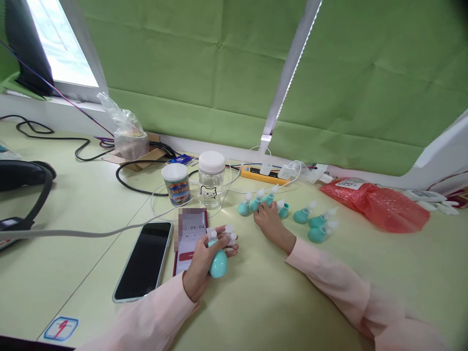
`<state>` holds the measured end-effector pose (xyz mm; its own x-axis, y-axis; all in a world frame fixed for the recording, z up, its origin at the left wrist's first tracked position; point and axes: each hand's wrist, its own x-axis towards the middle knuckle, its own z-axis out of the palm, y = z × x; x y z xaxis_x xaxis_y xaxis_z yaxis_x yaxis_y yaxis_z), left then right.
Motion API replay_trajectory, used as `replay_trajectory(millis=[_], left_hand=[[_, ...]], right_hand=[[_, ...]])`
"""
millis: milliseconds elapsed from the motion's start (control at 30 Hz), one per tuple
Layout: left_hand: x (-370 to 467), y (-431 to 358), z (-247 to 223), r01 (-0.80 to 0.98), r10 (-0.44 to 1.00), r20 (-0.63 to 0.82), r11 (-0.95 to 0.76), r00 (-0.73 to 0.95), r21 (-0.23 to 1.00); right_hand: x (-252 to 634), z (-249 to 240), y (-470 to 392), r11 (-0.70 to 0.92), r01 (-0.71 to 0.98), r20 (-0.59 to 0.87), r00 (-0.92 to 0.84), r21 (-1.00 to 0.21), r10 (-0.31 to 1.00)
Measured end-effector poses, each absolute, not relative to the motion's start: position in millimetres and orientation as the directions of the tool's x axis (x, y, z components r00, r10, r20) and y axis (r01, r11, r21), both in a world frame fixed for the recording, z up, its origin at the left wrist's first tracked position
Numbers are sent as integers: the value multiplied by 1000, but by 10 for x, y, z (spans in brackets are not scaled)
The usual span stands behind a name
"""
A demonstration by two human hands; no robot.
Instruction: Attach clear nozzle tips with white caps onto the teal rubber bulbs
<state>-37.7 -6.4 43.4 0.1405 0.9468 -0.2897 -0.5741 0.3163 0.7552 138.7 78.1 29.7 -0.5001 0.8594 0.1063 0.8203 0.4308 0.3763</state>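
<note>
My left hand [204, 258] holds a teal bulb [218, 264] with a clear tip, along with small clear plastic pieces [230, 235] at its fingers. Farther right, my right hand [269, 222] reaches into a group of teal bulbs with clear tips, its fingers at a bulb [256, 202]. Another bulb [244, 208] stands at the left of that group. Beside the hand is an open-necked teal bulb [283, 210]. Several more bulbs, one of them a tilted bulb [317, 234], lie to the right. Whether the right fingers grip a bulb is hard to make out.
Two phones, a dark one [144, 261] and a lit one [186, 243], lie by my left hand. Behind them stand a labelled tub [176, 187] and a clear jar [211, 183]. A yellow power strip [252, 174], cables and a red plastic bag [380, 204] are farther back.
</note>
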Motion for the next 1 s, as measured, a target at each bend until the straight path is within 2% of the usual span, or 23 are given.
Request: replay_trajectory(millis=[133,300,367,467,533,600,667,700,767,833,900,1000], left_hand=[[-379,-73,466,-586,952,-274,300,135,753],[-391,-53,435,-564,967,-254,223,24,795],[-393,-42,413,-544,964,-264,211,-20,812],[-390,-35,399,-520,959,-279,213,-51,827],[-387,-36,401,-521,960,-275,205,-60,828],[-386,-42,404,-530,964,-258,188,-60,827],[-387,-55,405,-523,969,-242,178,-56,834],[-388,-63,405,-512,969,-240,180,-53,840],[-389,-77,410,-484,967,-250,198,-45,852],[-386,-88,426,-469,965,-260,224,-14,855],[-381,-96,455,-472,964,-263,252,43,845],[-378,-111,506,-481,953,-262,302,151,823]], right_hand=[[1418,423,632,511,800,131,-569,313,811],[1494,415,500,630,775,152,-617,-53,772],[1515,338,494,631,770,119,-621,-94,775],[1552,273,483,618,782,124,-607,-85,785],[1614,317,469,614,784,205,-588,-95,783],[1728,426,476,607,786,372,-532,-118,761],[1885,560,531,562,816,533,-416,-139,737],[1971,618,578,507,850,566,-350,-143,746],[2126,689,696,332,936,505,-232,-117,831],[2229,678,816,181,982,343,-154,-47,926],[2266,597,906,138,990,219,-135,1,966],[2234,444,964,167,986,134,-167,11,977]])
